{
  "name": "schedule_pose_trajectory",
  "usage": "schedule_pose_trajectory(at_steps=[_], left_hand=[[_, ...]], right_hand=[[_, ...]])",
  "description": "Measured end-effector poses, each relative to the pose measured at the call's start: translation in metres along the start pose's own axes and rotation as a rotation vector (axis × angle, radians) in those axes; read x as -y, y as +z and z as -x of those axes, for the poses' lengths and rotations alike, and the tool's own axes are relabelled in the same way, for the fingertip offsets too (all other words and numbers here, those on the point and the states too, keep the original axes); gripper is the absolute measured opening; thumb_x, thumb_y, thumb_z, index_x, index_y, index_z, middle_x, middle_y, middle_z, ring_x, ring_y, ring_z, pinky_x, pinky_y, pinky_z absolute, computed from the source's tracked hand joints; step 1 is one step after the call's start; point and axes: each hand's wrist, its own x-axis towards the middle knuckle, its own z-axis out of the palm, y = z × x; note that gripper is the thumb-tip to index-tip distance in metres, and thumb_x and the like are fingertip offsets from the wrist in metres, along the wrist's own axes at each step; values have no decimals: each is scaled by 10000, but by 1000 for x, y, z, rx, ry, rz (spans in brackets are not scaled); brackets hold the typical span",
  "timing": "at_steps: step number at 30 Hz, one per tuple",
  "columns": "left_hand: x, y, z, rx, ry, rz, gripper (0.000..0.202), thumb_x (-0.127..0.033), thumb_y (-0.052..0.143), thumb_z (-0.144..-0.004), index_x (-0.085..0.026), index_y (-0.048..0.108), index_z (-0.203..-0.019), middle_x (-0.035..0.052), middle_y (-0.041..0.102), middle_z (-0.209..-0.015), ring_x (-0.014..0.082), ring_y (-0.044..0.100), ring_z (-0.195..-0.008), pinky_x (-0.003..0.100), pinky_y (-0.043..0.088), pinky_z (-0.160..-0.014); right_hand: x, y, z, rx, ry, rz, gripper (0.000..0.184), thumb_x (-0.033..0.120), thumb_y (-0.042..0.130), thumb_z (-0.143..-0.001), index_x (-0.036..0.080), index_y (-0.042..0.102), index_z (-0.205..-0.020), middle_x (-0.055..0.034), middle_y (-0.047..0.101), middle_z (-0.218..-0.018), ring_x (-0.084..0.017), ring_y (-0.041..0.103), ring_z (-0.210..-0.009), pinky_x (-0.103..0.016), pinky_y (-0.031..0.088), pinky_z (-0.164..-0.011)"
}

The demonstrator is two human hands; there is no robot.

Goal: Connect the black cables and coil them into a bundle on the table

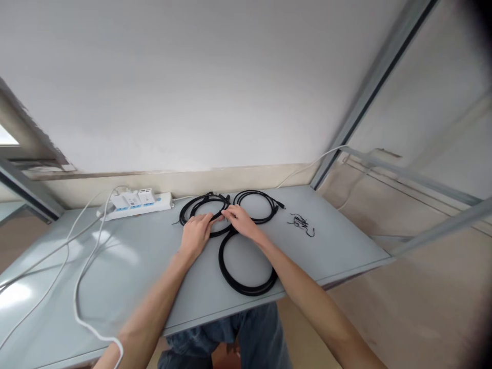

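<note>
Three coils of black cable lie on the grey table [338, 241]. My left hand [198, 229] rests on the far left coil [192, 205], fingers pinched on its strand. My right hand [240, 220] meets it at the same spot, fingers closed on the cable where the coils touch. The far right coil [255, 197] lies just beyond my right hand. The largest coil [246, 287] sits close to the table's front edge, between my forearms.
A white power strip [136, 202] with white plugs lies at the back left, its white cords [77, 271] trailing over the left of the table. A small tangle of black ties [302, 224] sits to the right. A wall rises behind.
</note>
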Motion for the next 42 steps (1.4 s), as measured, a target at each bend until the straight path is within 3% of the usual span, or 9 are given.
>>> schedule_pose_trajectory(at_steps=[7, 17, 22, 26, 30, 35, 42], left_hand=[[2, 0, -1, 13, 15, -2, 335, -383, 395, -1093, -220, 658, -963, 66, 717, -860, 223, 665, -806, 328, 441, -770], [5, -4, -3, 46, 42, 38, 315, -368, 421, -1088, -205, 678, -1008, 72, 712, -879, 235, 669, -854, 340, 445, -798], [7, -4, -3, 66, 45, 37, 288, -345, 437, -1083, -209, 672, -986, 63, 704, -874, 233, 667, -857, 336, 437, -787], [9, -3, -2, 49, 38, 44, 299, -356, 428, -1083, -210, 673, -991, 63, 694, -862, 228, 656, -833, 333, 436, -788], [10, -3, -3, 33, 43, 58, 300, -357, 427, -1082, -216, 673, -984, 61, 690, -844, 223, 651, -822, 325, 435, -781], [7, -2, -4, 19, 67, 72, 337, -369, 396, -1093, -211, 663, -961, 50, 671, -807, 215, 635, -780, 332, 425, -762], [8, 1, 0, 2, 56, 77, 326, -339, 398, -1086, -210, 679, -983, 61, 683, -838, 218, 627, -788, 351, 435, -755]], right_hand=[[0, -2, 2, 63, 149, -338, 382, 490, 654, -938, 164, 767, -774, -38, 707, -780, -170, 567, -753, -301, 406, -752], [1, 3, 5, 49, 276, -440, 455, 615, 812, -729, 173, 726, -664, -11, 635, -653, -147, 493, -670, -299, 365, -668], [2, 9, 6, 7, 263, -374, 506, 670, 812, -714, 183, 696, -640, -6, 598, -628, -150, 464, -650, -305, 372, -659], [4, 6, 5, 75, 189, -458, 572, 735, 652, -847, 184, 747, -726, -59, 704, -771, -205, 597, -798, -348, 450, -832], [5, 4, 5, 124, 205, -560, 518, 688, 654, -866, 189, 770, -797, -77, 754, -889, -246, 647, -973, -381, 439, -970], [2, 5, 5, 95, 329, -578, 417, 595, 753, -804, 180, 789, -832, -43, 736, -835, -207, 615, -866, -350, 431, -890], [5, 8, 6, 18, 379, -594, 390, 560, 821, -736, 174, 770, -739, -37, 717, -766, -182, 595, -787, -327, 427, -821]])
